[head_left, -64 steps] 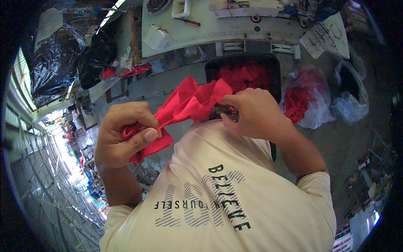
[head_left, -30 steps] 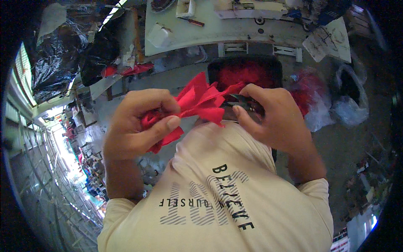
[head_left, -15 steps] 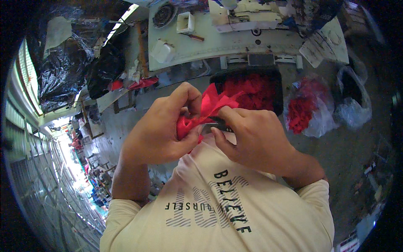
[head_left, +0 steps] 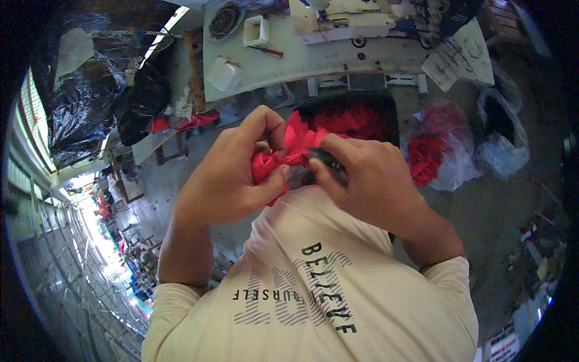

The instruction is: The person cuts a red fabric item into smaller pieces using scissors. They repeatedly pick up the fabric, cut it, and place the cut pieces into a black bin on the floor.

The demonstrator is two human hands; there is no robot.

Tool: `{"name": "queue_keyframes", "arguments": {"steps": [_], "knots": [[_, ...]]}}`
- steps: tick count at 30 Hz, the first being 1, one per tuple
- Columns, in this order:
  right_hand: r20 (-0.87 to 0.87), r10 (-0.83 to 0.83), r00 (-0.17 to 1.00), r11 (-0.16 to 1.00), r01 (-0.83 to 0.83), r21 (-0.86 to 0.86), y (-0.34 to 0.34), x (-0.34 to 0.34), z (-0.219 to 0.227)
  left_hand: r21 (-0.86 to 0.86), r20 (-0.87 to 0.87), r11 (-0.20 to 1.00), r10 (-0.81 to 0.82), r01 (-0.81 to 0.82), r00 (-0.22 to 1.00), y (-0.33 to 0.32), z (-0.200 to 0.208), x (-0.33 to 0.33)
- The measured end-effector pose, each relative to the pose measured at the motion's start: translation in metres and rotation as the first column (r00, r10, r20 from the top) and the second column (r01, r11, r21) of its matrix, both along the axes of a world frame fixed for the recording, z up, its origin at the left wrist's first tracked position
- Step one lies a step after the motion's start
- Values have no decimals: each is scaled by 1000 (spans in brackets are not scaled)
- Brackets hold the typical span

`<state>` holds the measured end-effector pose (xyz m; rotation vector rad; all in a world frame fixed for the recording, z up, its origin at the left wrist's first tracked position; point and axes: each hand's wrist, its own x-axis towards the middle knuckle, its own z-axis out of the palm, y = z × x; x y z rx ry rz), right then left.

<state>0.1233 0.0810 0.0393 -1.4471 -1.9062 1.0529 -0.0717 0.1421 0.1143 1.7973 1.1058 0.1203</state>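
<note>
Bunched red fabric [head_left: 294,137] is pinched in my left hand [head_left: 232,169], its fingers curled and thumb pressed against the cloth. Loose flaps of it stick up between my two hands. My right hand [head_left: 374,178] is closed around small black thread snips [head_left: 330,161], whose tip lies against the fabric close to my left fingertips. Most of the snips is hidden by my fingers, so I cannot tell how far the blades are apart.
Ahead stands a pale sewing table [head_left: 283,72] with a sewing machine [head_left: 341,21], a white tray [head_left: 256,31] and a white container [head_left: 224,73]. Below it sits a black bin [head_left: 391,117] of red pieces. Clear plastic bags [head_left: 455,163] lie right; black plastic-wrapped bundles [head_left: 81,108] stand left.
Both hands have risen slightly with the red fabric. The snips have turned in my right hand, showing more of their black body, and the fabric flaps are less spread to the right.
</note>
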Motion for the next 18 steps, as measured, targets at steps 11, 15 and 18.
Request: {"name": "queue_keyframes", "arguments": {"steps": [11,15,18], "knots": [[-13,13,1000,999,-13,41,-2,-9,-6,-42,19,999,-20,21,1000,-2,0,2],[17,-89,996,996,90,-9,2,3,-12,-63,116,996,72,-65,991,-4,-3,-5],[-87,-197,977,978,190,-80,0,10,-20,-159,280,973,205,-166,938,-3,-6,-18]]}}
